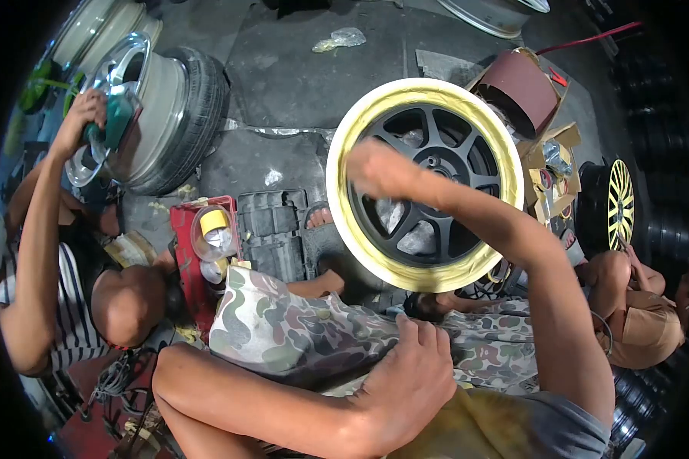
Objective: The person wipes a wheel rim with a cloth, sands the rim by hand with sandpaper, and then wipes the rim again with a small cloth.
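Observation:
A dark grey alloy wheel [442,172] with several spokes lies before me, its outer lip covered in yellow masking tape [350,222]. Over the wheel's left side is my right hand [383,170], blurred by motion and closed like a fist. Whatever its fingers hold, if anything, is hidden. My left hand [409,382] rests on my camouflage trousers [298,329], its fingers lying on the cloth with nothing seen in them. Crumpled clear plastic [417,237] shows between the lower spokes.
A red toolbox [184,252] holds a plastic tub [214,229] with tape rolls. Beside it lies a black case [272,229]. At left, a person's hand [88,115] holds a green tool against another wheel. Cardboard boxes [563,141] stand right; another person sits by a yellow-spoked wheel [622,203].

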Available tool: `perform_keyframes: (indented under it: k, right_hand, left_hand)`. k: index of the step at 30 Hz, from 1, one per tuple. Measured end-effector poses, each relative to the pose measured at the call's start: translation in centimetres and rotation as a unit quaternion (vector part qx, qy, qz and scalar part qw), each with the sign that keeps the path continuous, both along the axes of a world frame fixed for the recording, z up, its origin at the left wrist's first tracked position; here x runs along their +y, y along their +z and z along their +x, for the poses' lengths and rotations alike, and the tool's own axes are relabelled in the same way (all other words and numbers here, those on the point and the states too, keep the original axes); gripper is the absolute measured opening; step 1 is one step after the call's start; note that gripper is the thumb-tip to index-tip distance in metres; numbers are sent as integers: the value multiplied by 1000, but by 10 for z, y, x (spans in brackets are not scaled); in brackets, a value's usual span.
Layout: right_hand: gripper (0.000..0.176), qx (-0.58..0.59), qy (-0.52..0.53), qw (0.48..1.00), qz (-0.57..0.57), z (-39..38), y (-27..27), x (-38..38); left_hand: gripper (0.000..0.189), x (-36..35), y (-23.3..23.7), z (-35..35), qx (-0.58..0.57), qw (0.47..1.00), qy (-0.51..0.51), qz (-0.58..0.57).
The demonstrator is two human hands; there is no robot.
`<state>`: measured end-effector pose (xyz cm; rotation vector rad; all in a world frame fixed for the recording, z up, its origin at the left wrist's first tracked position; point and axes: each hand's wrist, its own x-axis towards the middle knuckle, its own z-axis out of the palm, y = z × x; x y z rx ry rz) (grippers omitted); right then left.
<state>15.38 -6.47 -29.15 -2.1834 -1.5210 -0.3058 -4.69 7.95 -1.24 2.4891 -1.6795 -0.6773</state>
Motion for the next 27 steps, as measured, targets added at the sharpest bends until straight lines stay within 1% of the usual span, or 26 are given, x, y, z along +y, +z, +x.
perform_keyframes:
  k: [1, 2, 3, 4, 6, 8, 9, 10, 11, 12, 13, 14, 15, 16, 17, 18, 19, 20, 21, 22, 23, 24, 25, 26, 27]
  right_hand:
    - [24, 60, 57, 975, -208, -26, 9, 6]
    - [23, 27, 123, 981, -144, -51, 9, 1]
    - [23, 7, 163, 972, -170, -75, 12, -4]
    - [25, 63, 252, 950, -175, -83, 13, -7]
    - [26, 47, 289, 942, -165, -74, 15, -19]
    - [24, 2, 194, 968, -159, -56, 3, -9]
    - [24, 12, 93, 982, -163, -37, 3, -5]
    - [23, 58, 6, 986, -158, -8, 9, -4]
    - [20, 39, -133, 966, -218, 19, 12, -5]
    - [26, 33, -217, 974, -60, 51, -14, -27]
    - [30, 38, -321, 946, -25, 66, -18, -52]
    - [31, 80, -411, 907, -35, 78, -20, -79]
    - [33, 104, -472, 870, -98, 84, -24, -112]
    - [35, 106, -522, 836, -131, 76, -17, -139]
    - [38, 153, -586, 785, -127, 69, -23, -171]
    - [33, 160, -605, 769, -130, 54, -21, -197]
    - [35, 183, -632, 740, -138, 35, -21, -219]
    - [38, 202, -674, 700, -126, 15, -22, -234]
    - [38, 214, -690, 675, -150, -9, -13, -239]
    - [38, 239, -692, 667, -137, -31, -7, -243]
    - [39, 275, -722, 613, -164, -51, 0, -242]
    - [38, 280, -758, 572, -140, -92, -23, -254]
    - [40, 350, -746, 549, -142, -112, -12, -247]
    - [41, 348, -747, 550, -135, -132, -4, -240]
    - [38, 420, -713, 548, -124, -142, 9, -244]
  left_hand:
    - [23, 1, 1, 2, 0, 1000, 2, 1]
    - [23, 4, 2, 5, -6, 1000, 13, 3]
    - [22, 6, 3, 7, -14, 1000, 21, 4]
    - [22, 8, 2, 7, -15, 1000, 19, 2]
    - [22, 10, 0, 5, -26, 999, 24, -4]
    - [23, 8, 2, 8, -16, 1000, 1, 2]
    - [23, 8, 3, 11, -5, 1000, -14, 9]
    - [24, 8, 3, 12, 2, 1000, -11, 1]
    - [25, 10, 2, 15, -8, 1000, -7, 5]
    - [25, 10, 2, 16, -16, 1000, -1, 9]
    - [27, 11, 0, 14, -7, 1000, 29, 7]
    - [27, 13, -2, 13, -9, 1000, 27, 4]
    - [27, 11, -3, 15, 17, 999, 47, -1]
    - [28, 13, -3, 16, 41, 997, 66, -8]
    - [25, 15, -1, 19, 44, 997, 57, -9]
    - [25, 14, 2, 21, 43, 997, 55, -15]
    - [22, 13, 6, 22, 36, 999, 41, 4]
    - [20, 11, 8, 22, 30, 999, 25, 22]
    - [19, 9, 11, 22, 25, 999, 21, -3]
    - [19, 6, 12, 24, 25, 1000, 16, -7]
    - [19, 2, 13, 26, 29, 999, 11, -26]
    - [20, -3, 16, 23, 29, 999, 1, -44]
    - [19, -8, 16, 24, 50, 998, 9, -44]
    - [19, -11, 13, 25, 47, 998, 2, -42]
    - [20, -14, 8, 26, 54, 997, 12, -50]
